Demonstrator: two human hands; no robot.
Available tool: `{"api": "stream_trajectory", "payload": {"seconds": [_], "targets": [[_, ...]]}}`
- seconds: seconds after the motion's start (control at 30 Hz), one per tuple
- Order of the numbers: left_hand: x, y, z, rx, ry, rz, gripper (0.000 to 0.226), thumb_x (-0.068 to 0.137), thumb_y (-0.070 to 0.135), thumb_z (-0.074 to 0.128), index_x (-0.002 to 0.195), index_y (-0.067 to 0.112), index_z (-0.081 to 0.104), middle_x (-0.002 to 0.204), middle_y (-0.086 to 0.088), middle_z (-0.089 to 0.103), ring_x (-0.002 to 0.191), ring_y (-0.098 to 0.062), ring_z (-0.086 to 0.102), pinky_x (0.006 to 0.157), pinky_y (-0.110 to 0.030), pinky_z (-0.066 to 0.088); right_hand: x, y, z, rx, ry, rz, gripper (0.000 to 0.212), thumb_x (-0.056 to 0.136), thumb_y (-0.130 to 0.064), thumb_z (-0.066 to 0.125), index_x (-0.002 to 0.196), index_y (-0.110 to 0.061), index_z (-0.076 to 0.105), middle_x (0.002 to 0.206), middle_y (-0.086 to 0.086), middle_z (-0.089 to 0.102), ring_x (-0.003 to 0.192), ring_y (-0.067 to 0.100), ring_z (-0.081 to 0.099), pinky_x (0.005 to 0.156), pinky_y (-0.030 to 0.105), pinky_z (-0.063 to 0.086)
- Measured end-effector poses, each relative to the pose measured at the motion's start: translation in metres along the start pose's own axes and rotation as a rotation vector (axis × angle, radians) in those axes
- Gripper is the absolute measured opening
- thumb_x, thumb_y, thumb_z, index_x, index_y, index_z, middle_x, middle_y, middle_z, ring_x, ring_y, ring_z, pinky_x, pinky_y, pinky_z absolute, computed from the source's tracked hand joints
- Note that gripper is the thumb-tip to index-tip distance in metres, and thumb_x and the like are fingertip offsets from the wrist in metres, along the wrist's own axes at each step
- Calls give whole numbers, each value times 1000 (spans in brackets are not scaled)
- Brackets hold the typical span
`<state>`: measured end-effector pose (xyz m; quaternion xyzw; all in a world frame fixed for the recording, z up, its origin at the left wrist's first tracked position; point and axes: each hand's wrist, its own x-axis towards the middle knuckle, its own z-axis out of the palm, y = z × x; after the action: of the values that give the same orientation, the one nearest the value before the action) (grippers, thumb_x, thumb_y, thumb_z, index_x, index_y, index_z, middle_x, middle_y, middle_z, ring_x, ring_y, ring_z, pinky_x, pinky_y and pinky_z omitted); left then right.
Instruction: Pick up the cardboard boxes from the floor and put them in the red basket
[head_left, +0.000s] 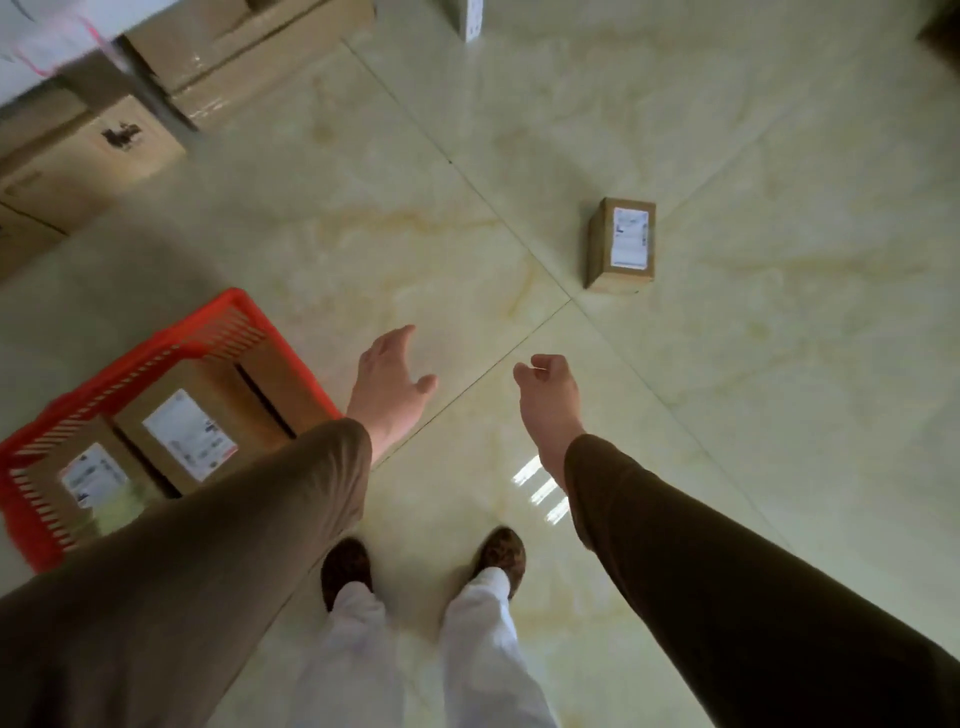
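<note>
Small brown labelled cardboard box (621, 244) upright on glossy tiled floor (779, 364), well right of red plastic basket (156, 343); left hand (387, 379) spread wide, right hand (545, 389) loosely curled, both empty.

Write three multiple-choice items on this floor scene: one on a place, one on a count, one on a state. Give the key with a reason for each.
1. Where is the small brown cardboard box with a white label?
A. Standing alone on the tiled floor, ahead of the right hand
B. Inside the basket
C. Held in the left hand

2. How many white labels show on the boxes inside the red plastic basket?
A. None
B. Two
C. Five

3. What state are the hands in?
A. Both grip one box
B. Both empty
C. The right hand holds the basket

Key: 1 A, the box stands on the pale glossy tiled floor, apart from everything. 2 B, two labels face up in the basket. 3 B, the left hand is spread open and the right hand has loosely curled fingers around nothing.
</note>
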<state>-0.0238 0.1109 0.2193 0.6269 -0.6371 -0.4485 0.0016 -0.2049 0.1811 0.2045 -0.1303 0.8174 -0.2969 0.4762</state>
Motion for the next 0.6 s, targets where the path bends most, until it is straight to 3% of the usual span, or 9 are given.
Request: {"api": "stream_trajectory", "payload": {"seconds": [0.1, 0.33, 0.6], "targets": [[13, 35, 21, -11, -31, 2, 71, 98, 23, 62, 160, 21, 26, 163, -3, 30, 150, -23, 24, 121, -40, 24, 26, -9, -35, -12, 49, 7, 36, 100, -30, 55, 134, -17, 54, 98, -18, 55, 87, 4, 55, 81, 31, 42], [59, 102, 48, -41, -118, -16, 70, 100, 26, 59, 160, 25, 23, 164, 1, 27, 151, -21, 23, 118, -41, 27, 88, -47, -77, -26, 60, 6, 35, 101, -30, 54, 134, -18, 56, 100, -15, 57, 102, 18, 60, 84, 31, 43], [122, 180, 94, -13, -123, -64, 68, 100, 28, 59, 159, 21, 26, 163, -2, 30, 149, -22, 27, 118, -38, 26, 165, -70, -145, -31, 69, 22, 36, 100, -28, 54, 134, -15, 58, 119, -2, 64, 112, 24, 62, 99, 40, 52]]}}
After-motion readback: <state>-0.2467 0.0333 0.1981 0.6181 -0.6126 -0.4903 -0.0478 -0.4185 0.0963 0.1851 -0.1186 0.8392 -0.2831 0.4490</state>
